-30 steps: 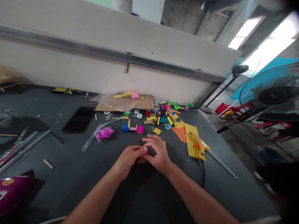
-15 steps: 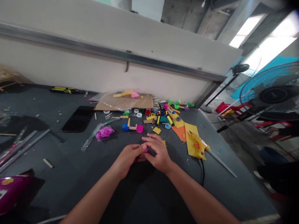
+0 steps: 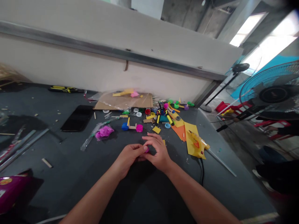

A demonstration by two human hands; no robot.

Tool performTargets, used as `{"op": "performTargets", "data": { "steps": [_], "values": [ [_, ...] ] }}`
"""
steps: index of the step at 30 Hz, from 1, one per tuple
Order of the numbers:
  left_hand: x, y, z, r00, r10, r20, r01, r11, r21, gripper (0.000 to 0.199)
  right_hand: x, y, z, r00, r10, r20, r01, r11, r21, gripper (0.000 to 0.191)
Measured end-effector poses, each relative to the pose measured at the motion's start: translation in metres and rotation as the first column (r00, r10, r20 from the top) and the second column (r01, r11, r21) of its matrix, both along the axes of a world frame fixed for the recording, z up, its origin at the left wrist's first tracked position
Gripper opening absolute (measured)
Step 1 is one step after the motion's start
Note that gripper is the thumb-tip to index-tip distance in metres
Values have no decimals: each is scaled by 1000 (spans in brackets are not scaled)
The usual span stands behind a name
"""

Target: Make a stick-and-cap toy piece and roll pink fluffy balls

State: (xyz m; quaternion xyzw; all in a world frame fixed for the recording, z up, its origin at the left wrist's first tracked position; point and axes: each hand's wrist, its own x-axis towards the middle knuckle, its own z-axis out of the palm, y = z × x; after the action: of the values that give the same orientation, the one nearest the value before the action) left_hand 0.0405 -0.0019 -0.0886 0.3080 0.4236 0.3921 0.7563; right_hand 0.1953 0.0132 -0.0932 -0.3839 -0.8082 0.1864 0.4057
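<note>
- Small pink piece (image 3: 146,149) pinched in my fingertips, right between my hands
- My left hand (image 3: 129,156) and right hand (image 3: 158,151) both closed on it
- Just ahead, a wooden axle (image 3: 132,127) with blue and pink wheels
- Off my right, a yellow glue gun (image 3: 195,144)

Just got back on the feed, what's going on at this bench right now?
A person at a dark grey bench is holding a small magenta piece between the fingers of the left hand and the right hand. Just ahead of the hands lies a small craft-stick frame with a blue wheel and a magenta wheel. To the right, a yellow hot glue gun rests on yellow sheets, and coloured plastic caps lie farther back.
</note>
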Motion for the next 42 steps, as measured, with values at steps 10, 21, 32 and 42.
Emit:
{"op": "performTargets", "data": {
  "steps": [10, 21, 32, 42],
  "values": [
    [0, 0, 1, 1000, 1, 19, -2, 1000, 23, 23, 0, 0, 0, 1000, 3, -10, -3, 1000, 11, 23],
    [0, 1, 0, 1000, 1, -24, 0, 1000, 10, 23, 0, 1, -1, 1000, -12, -10, 12, 1000, 14, 24],
    [-1, 2, -2, 1000, 14, 14, -14, 1000, 10, 23, 2, 1, -1, 1000, 0, 2, 0, 999, 39, 25],
    [-1, 2, -1, 999, 29, 26, -28, 999, -23, 23, 0, 1, 0, 1000, -24, -20, 24, 1000, 7, 27]
  ]
}}
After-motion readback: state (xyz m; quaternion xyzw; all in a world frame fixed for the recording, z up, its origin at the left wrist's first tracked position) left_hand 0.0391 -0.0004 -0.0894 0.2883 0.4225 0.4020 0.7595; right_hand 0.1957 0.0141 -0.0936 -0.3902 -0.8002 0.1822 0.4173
